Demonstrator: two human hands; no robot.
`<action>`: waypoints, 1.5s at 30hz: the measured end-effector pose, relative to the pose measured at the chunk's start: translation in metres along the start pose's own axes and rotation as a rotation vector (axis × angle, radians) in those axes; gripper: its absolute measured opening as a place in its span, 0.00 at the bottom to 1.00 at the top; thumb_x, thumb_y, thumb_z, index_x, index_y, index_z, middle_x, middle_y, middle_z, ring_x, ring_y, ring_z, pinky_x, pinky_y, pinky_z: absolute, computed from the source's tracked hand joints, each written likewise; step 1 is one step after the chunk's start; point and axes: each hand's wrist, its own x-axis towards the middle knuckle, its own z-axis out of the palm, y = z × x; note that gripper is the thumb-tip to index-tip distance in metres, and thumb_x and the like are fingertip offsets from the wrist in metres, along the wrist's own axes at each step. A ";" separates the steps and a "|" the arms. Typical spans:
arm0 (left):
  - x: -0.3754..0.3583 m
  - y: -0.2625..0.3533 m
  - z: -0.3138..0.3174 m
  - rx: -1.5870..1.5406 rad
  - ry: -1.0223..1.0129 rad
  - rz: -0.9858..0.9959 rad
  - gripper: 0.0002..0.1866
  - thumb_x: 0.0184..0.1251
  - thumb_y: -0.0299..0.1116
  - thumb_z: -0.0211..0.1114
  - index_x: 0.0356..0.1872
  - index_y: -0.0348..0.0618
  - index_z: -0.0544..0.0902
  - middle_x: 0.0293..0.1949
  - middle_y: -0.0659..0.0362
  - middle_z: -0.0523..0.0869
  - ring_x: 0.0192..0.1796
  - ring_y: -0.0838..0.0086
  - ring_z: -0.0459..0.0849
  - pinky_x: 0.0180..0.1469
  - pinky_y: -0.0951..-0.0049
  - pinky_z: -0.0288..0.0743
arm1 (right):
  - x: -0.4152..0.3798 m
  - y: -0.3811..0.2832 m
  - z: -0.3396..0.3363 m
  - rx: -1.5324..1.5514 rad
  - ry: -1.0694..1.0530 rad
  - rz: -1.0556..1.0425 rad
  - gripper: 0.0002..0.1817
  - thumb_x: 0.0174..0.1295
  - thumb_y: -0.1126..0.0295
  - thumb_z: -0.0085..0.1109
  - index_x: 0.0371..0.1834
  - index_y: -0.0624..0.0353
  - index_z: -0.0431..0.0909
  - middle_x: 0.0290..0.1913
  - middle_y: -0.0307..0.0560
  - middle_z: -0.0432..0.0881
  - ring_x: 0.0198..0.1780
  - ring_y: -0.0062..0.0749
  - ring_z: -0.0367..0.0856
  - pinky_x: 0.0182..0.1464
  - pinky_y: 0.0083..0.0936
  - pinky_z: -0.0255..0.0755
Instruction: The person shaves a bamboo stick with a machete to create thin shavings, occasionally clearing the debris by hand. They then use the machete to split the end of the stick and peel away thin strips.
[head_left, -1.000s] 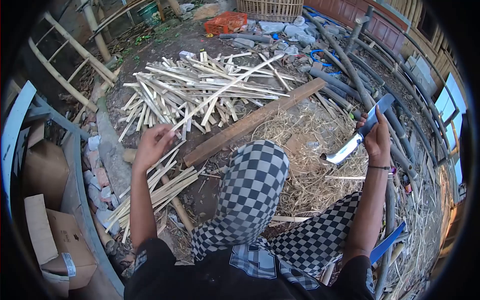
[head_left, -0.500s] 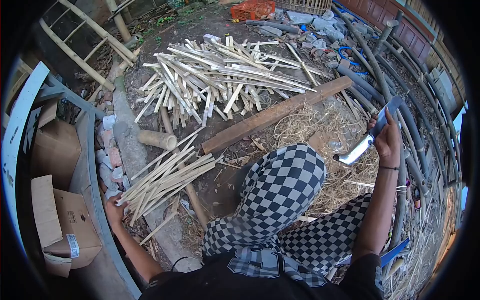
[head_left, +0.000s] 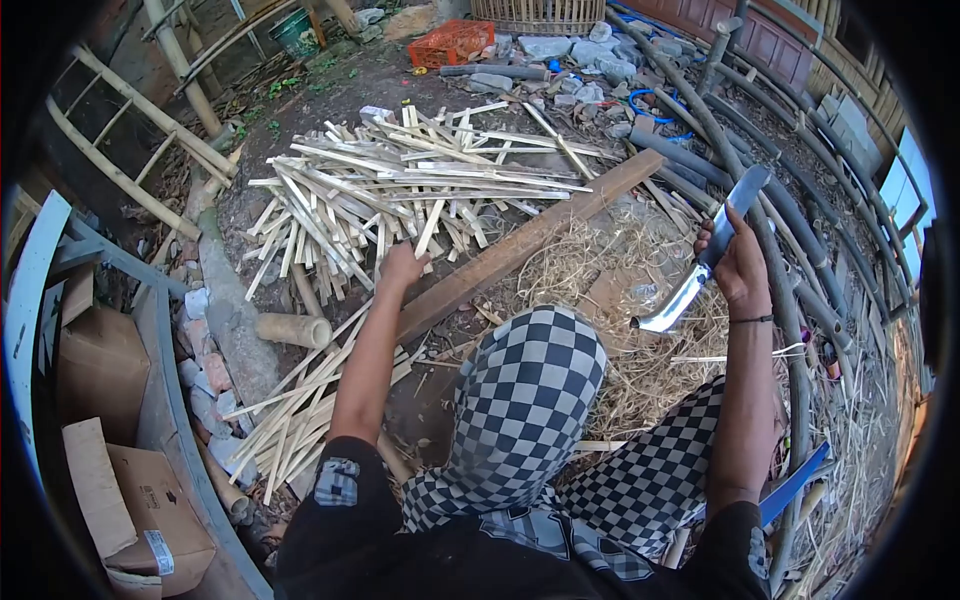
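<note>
My right hand [head_left: 740,262] is closed around a large knife [head_left: 664,306], raised over the shavings on the right. The knife's shiny curved part points down and left; its broad grey part [head_left: 748,188] rises above my fist. At the near edge of a big heap of pale split bamboo strips [head_left: 370,185], my left hand [head_left: 403,266] has its fingers curled at the lower end of one bamboo strip [head_left: 431,228]. Its fingertips are partly hidden. A smaller bundle of strips [head_left: 305,430] lies on the ground beneath my left forearm.
A squared wooden beam [head_left: 540,235] lies diagonally before my knee. Curly shavings [head_left: 600,260] cover the ground to its right. Cut bamboo [head_left: 295,329] rests at left, near a bench frame [head_left: 170,400] with cardboard boxes [head_left: 160,505]. Long poles [head_left: 730,150] run along the right.
My left hand has moved from the smaller bundle up and right to the big heap. The right hand still holds the knife. The view has shifted slightly right.
</note>
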 end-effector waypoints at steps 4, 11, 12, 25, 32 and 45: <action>0.013 0.031 0.018 0.108 0.067 0.040 0.15 0.65 0.40 0.69 0.43 0.38 0.88 0.47 0.43 0.89 0.52 0.48 0.88 0.54 0.54 0.83 | 0.002 0.009 0.000 0.020 0.039 0.012 0.15 0.75 0.60 0.55 0.47 0.60 0.65 0.31 0.46 0.75 0.30 0.33 0.77 0.31 0.30 0.76; -0.015 0.032 -0.063 0.167 0.236 0.105 0.10 0.62 0.26 0.63 0.41 0.35 0.88 0.43 0.39 0.88 0.48 0.43 0.88 0.52 0.49 0.82 | -0.006 0.001 -0.001 0.013 0.014 0.036 0.16 0.75 0.61 0.56 0.49 0.60 0.63 0.31 0.46 0.75 0.30 0.32 0.76 0.31 0.30 0.77; -0.029 0.038 -0.086 0.178 0.316 0.163 0.10 0.62 0.24 0.60 0.40 0.35 0.87 0.41 0.38 0.88 0.47 0.43 0.88 0.51 0.48 0.82 | -0.007 0.001 0.003 -0.001 0.014 0.000 0.16 0.75 0.60 0.57 0.49 0.60 0.63 0.31 0.46 0.75 0.30 0.32 0.76 0.31 0.30 0.77; -0.091 0.123 -0.337 -0.070 0.605 0.391 0.07 0.58 0.29 0.75 0.36 0.39 0.90 0.32 0.47 0.90 0.37 0.59 0.91 0.47 0.63 0.83 | 0.000 0.006 0.009 0.019 -0.009 0.001 0.17 0.74 0.60 0.57 0.52 0.58 0.62 0.32 0.46 0.75 0.29 0.33 0.77 0.31 0.33 0.77; -0.120 0.170 -0.362 -0.462 0.606 0.589 0.15 0.62 0.31 0.75 0.46 0.34 0.84 0.32 0.58 0.91 0.35 0.79 0.89 0.40 0.73 0.84 | -0.008 0.000 0.008 0.016 -0.013 -0.040 0.17 0.74 0.61 0.56 0.52 0.58 0.62 0.32 0.45 0.76 0.28 0.32 0.76 0.30 0.32 0.76; -0.101 0.301 -0.324 -1.104 -0.152 1.025 0.19 0.78 0.33 0.61 0.64 0.36 0.75 0.44 0.57 0.85 0.51 0.62 0.89 0.61 0.61 0.84 | -0.027 -0.018 -0.013 0.281 -0.155 -0.073 0.28 0.76 0.69 0.45 0.67 0.88 0.55 0.62 0.74 0.75 0.59 0.54 0.83 0.64 0.36 0.82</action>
